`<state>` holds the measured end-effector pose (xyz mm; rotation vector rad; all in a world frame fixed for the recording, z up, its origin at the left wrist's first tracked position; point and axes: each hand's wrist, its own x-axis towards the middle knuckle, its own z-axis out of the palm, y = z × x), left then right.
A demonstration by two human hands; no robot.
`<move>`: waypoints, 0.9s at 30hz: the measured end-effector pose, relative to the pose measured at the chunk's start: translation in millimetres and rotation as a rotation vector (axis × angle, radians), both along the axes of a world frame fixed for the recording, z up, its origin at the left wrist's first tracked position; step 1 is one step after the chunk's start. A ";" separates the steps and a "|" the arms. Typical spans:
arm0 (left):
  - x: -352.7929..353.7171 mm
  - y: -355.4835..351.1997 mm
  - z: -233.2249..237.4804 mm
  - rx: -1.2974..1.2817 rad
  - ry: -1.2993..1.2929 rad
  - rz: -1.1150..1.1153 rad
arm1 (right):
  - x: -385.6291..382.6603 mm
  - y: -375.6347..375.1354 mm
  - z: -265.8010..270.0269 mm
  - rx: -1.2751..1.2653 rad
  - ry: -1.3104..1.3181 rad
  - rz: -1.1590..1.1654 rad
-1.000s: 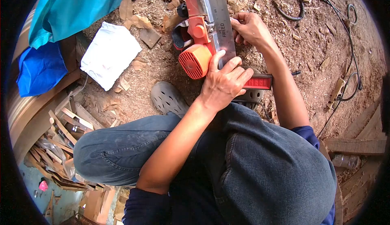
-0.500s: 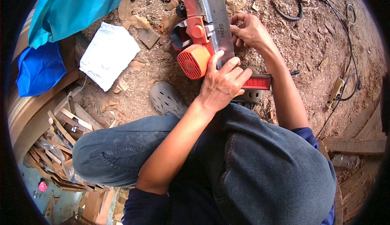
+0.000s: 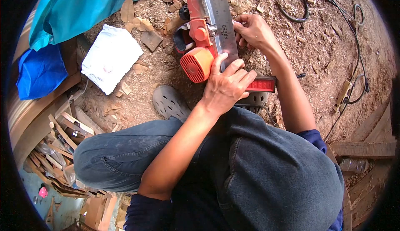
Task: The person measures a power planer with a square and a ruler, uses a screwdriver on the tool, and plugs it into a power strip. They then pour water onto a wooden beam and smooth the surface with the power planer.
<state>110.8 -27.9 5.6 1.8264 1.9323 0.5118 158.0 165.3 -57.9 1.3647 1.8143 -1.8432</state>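
Note:
A red electric planer (image 3: 201,35) stands on the shaving-covered ground with its metal sole turned up towards the right. Across the sole lies the steel blade of a try square (image 3: 225,31), marked "FREED", and its red stock points right. My left hand (image 3: 227,85) is closed around the corner of the square, with one finger pressed along the blade. To the right of the blade, my right hand (image 3: 255,33) is closed in a pinch beside the planer. Its fingertips are at the blade's edge, and what they hold, if anything, is hidden.
A white packet (image 3: 111,59), a blue bag (image 3: 41,71) and a teal cloth (image 3: 77,8) lie to the left. Wood offcuts (image 3: 54,156) are heaped lower left. Black cable (image 3: 358,43) runs along the right. A grey clog (image 3: 170,101) is below the planer.
The planer and square have shifted very slightly left in view. My right fingers have moved slightly at the blade's edge. My left hand keeps its hold.

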 end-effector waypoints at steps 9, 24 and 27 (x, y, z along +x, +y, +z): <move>1.3 5.6 -5.6 0.013 -0.005 -0.027 | -0.4 2.9 -1.7 0.029 0.017 0.035; 6.1 24.8 -14.2 -0.088 0.053 -0.013 | 3.0 19.2 -29.7 0.235 -0.003 0.237; 7.3 25.6 -14.6 -0.094 0.070 -0.005 | 2.3 18.6 -28.6 0.258 -0.011 0.244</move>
